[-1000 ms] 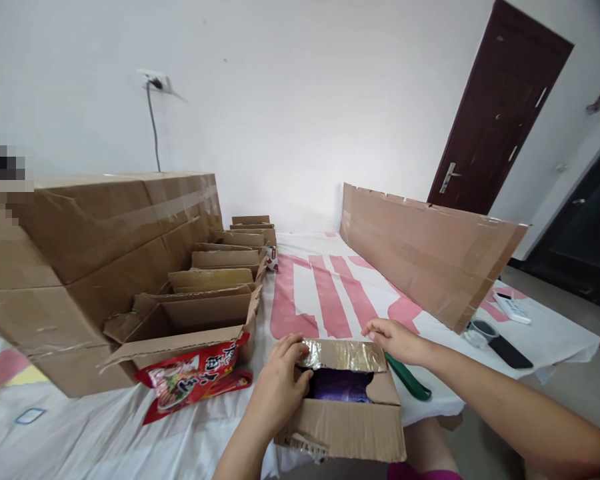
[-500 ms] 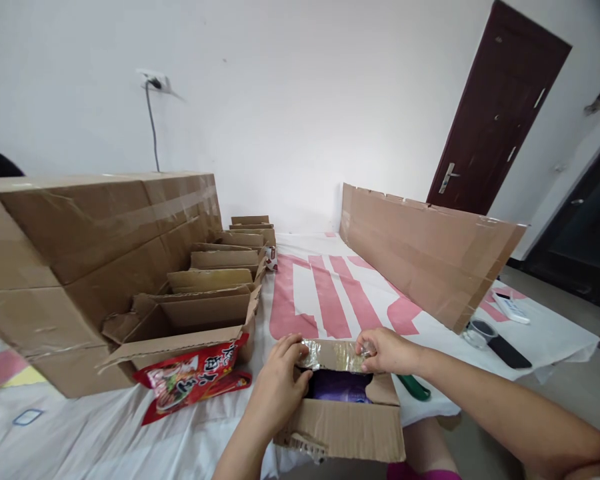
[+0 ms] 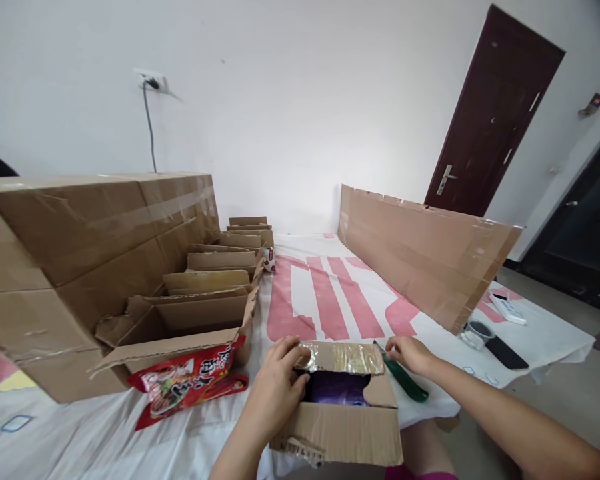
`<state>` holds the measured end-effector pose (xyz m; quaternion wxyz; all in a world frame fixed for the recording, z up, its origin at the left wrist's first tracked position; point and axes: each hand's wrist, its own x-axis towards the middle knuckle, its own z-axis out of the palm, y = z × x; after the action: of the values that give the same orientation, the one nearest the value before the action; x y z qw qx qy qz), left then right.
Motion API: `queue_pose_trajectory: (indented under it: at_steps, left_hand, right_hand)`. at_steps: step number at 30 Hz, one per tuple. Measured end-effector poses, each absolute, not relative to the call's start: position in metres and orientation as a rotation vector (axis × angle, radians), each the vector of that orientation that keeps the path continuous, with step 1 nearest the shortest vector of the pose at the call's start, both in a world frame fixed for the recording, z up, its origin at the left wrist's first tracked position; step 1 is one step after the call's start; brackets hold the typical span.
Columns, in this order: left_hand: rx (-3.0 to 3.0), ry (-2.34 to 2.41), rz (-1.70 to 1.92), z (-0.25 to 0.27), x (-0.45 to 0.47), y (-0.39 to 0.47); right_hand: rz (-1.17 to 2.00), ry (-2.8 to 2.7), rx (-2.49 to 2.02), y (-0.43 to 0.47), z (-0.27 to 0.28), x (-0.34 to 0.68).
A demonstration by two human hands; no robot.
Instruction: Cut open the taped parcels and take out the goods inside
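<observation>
A small cardboard box (image 3: 337, 433) sits at the table's near edge with its top partly open. Through the opening shows a purple shiny package (image 3: 337, 388). My left hand (image 3: 283, 380) grips the box's left side, fingers over the rim by the taped flap (image 3: 347, 358). Just right of the box, my right hand (image 3: 407, 353) has its fingers curled together; whatever they hold, if anything, is hidden. Below it lies a green-handled knife (image 3: 407, 381), its dark tip pointing toward the flap. I cannot tell whether the fingers touch it.
Several open cardboard boxes (image 3: 195, 313) line the left, backed by a stacked carton wall (image 3: 115, 233). Red food packets (image 3: 187, 380) lean in front of the nearest one. A cardboard panel (image 3: 425, 253) stands on the right, near a clear cup (image 3: 477, 333) and a black phone (image 3: 506, 351).
My right hand has left the box's flap and moved right, above the green-handled knife. My left hand stays on the box.
</observation>
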<state>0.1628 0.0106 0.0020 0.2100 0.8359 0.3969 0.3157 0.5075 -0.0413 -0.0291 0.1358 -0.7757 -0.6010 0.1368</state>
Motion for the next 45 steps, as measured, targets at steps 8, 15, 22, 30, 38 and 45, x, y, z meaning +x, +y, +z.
queue_pose_trajectory:
  at_steps: [8, 15, 22, 30, 38, 45]
  left_hand:
    - [2.331, 1.099, 0.872, -0.002, 0.162, 0.014]
    - [2.330, 1.107, 0.885, 0.000, 0.163, 0.014]
    - [2.365, 1.192, 0.965, -0.002, 0.161, 0.018]
    - [2.391, 1.226, 0.987, -0.008, 0.157, 0.025]
    - [2.381, 1.204, 1.018, -0.012, 0.160, 0.027]
    - [2.393, 1.212, 0.981, -0.011, 0.159, 0.028]
  right_hand:
    - [0.273, -1.726, -2.204, -0.056, -0.063, 0.512]
    - [0.190, -1.757, -1.843, -0.046, -0.033, 0.512]
    - [0.437, -1.764, -1.746, -0.074, -0.036, 0.494]
    - [0.564, -1.777, -1.853, -0.120, -0.072, 0.462]
    - [0.437, -1.957, -1.752, -0.135, -0.091, 0.460]
    - [0.363, -1.778, -1.908, -0.146, -0.086, 0.473]
